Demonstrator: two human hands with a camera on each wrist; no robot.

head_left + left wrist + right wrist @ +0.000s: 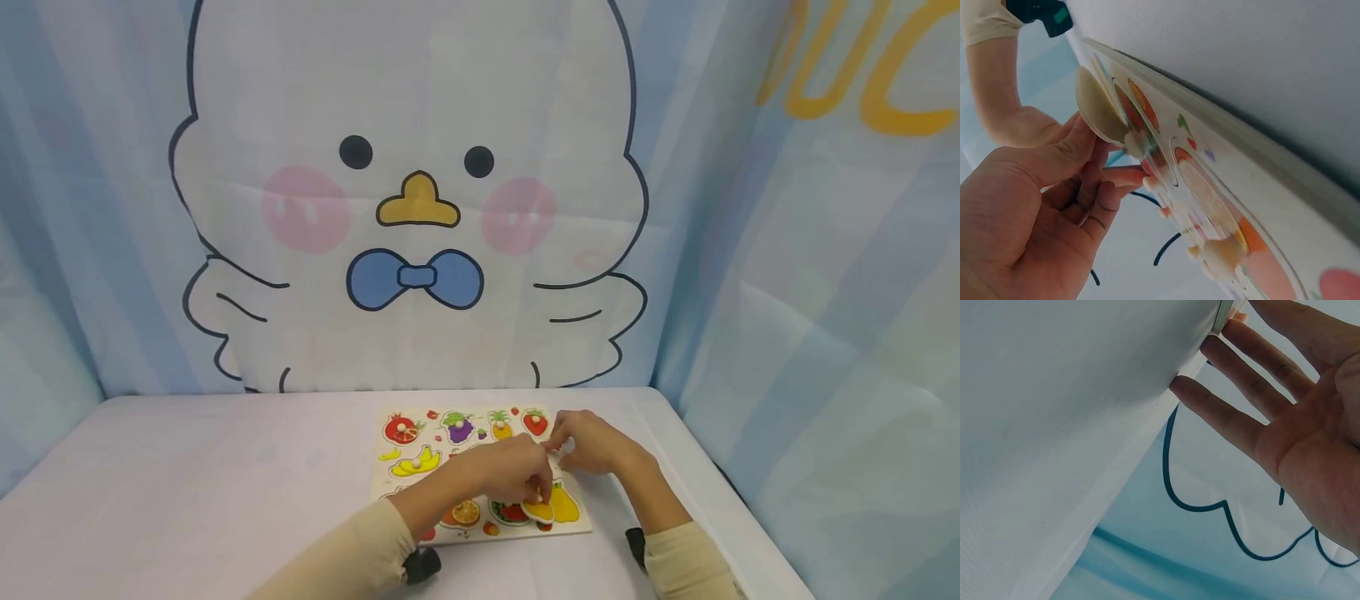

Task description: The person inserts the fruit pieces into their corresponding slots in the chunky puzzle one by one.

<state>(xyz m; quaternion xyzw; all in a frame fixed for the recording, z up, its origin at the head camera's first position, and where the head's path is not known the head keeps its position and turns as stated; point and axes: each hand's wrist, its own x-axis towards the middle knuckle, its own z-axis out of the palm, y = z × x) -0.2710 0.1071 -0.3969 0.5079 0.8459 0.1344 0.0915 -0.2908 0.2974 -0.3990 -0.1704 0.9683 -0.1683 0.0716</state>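
Note:
My left hand (517, 471) reaches across a white knobbed puzzle board (570, 528) and pinches a yellow fruit-shaped puzzle piece (537, 511) between thumb and fingers. In the left wrist view, the piece (1099, 109) is tilted, its pale bare wood side showing, with one edge close over the board. A yellow pear (566, 505) lies right beside it. At the board's far right side is my right hand (596, 443). The right wrist view shows its fingers (1216, 412) fairly straight and spread, with fingertips at the white tabletop and the board's edge.
Other fruit pieces fill the board: a pomegranate (401, 429), grapes (459, 427), a strawberry (536, 422), bananas (417, 462) and an orange (465, 512). The white table (225, 500) extends left. A cartoon-printed curtain (412, 350) hangs behind it.

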